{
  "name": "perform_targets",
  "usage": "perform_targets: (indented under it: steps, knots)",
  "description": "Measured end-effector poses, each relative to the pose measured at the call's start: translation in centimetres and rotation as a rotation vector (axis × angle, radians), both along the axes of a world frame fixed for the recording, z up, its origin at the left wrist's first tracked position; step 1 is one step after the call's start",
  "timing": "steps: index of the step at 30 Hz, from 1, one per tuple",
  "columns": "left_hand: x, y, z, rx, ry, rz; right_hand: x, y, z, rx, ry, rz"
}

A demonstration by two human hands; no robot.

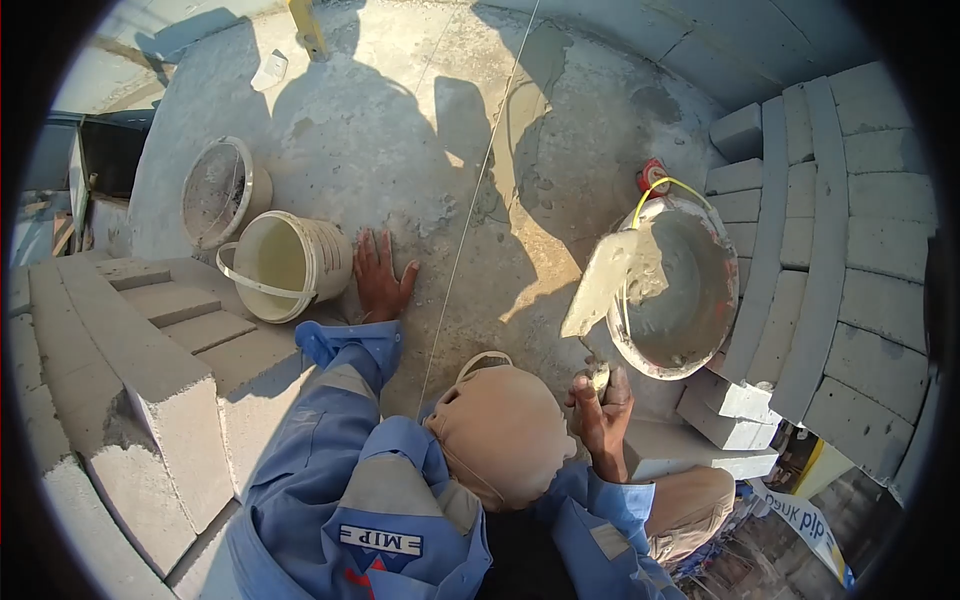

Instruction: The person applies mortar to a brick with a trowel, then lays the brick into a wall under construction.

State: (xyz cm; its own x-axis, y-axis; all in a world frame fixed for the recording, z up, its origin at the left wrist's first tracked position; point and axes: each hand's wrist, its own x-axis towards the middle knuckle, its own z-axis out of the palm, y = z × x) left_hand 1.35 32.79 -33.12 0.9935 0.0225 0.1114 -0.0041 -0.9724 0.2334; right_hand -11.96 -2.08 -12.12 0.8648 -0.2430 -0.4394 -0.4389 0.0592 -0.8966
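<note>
My left hand (380, 278) lies on the concrete floor with its fingers spread, just right of a tipped whitish bucket (325, 262). In my right hand (605, 410) is the handle of a trowel (600, 283), its blade coated with grey mortar. The blade reaches over the left rim of a round bucket (728, 300) of wet grey mortar, which has a yellow handle. A taut string (468, 220) runs up the floor between my hands. A tan rounded form (510, 435) in front of my body hides part of the floor.
Pale blocks (180, 400) are stacked at the left, and more blocks (875, 240) form rows at the right. Behind the left bucket is another round container (262, 190). A red object (652, 175) sits by the mortar bucket. A yellow tool (306, 28) stands at the top.
</note>
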Motion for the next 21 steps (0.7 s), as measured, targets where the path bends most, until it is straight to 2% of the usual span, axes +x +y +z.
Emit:
perform_targets:
  steps: [4, 6, 7, 8, 9, 13, 15, 19, 21]
  knots:
    - [0.1, -0.1, 0.3, -0.029, 0.017, 0.025, 3.7, 6.2, -4.8, 0.375, 0.047, 0.076]
    - [0.1, 0.1, 0.1, -0.032, 0.045, 0.03, 3.7, 8.9, -11.7, 0.559, -0.023, 0.039]
    - [0.3, 0.1, 0.1, -0.028, 0.045, 0.048, 4.4, 9.6, -14.2, 0.563, -0.018, 0.057]
    - [0.4, 0.0, 0.2, -0.034, 0.047, 0.044, 5.1, 10.4, -16.4, 0.632, 0.115, 0.039]
    - [0.2, 0.1, 0.2, -0.041, 0.054, 0.035, 5.5, 11.0, -17.1, 0.696, 0.253, 0.015]
    - [0.4, 0.1, 0.2, -0.033, 0.07, 0.049, 6.2, 10.4, -17.8, 0.776, 0.294, 0.045]
    - [0.2, 0.1, 0.2, -0.059, 0.072, 0.048, 6.3, 10.2, -17.7, 0.921, 0.339, 0.009]
    - [0.4, 0.4, 0.2, -0.058, 0.044, 0.048, 6.3, 9.9, -17.1, 0.775, 0.241, 0.099]
    - [0.0, 0.2, 0.1, -0.059, 0.047, 0.039, 6.6, 9.6, -16.9, 0.779, 0.327, 0.08]
